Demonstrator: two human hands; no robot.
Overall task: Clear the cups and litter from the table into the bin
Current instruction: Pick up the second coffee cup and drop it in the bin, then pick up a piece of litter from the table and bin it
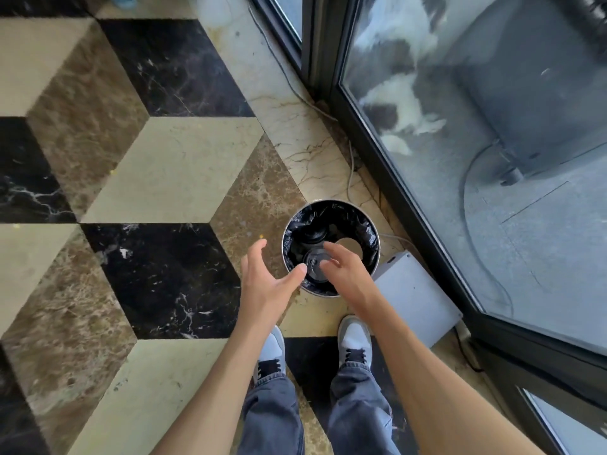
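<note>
Fingers [297, 270] of the left hand [262, 284] are seen spread apart and empty, the thumb tip reaching over the near-left rim of the bin [284, 236]. Fingers [328, 266] of the right hand [345, 270] are likewise loosely apart, nothing held, poised over the bin's mouth. Both forearms are bare.

Directly beneath the two hands a cup [315, 264] with a round black lid is noted, lying inside the bin; a second dark lidded cup [313, 234] is made out deeper in, toward the far side. A pale round patch shows at the right of the interior; what it is cannot be told.

The bin is a small cylinder with a thin metallic rim, lined with a crinkled glossy black bag [364, 224]. It stands on the floor [164, 165], polished marble laid in a cube pattern of cream, brown and black lozenges. Open floor extends widely to the left and ahead. To the right, room is closed off: a flat white box [417, 297] lies just beside the bin, then the dark frame of a glass door [492, 126]. A thin cable [349, 172] runs along the frame's foot. Grey-white shoes [354, 336] and blue jeans are seen just short of the bin.
</note>
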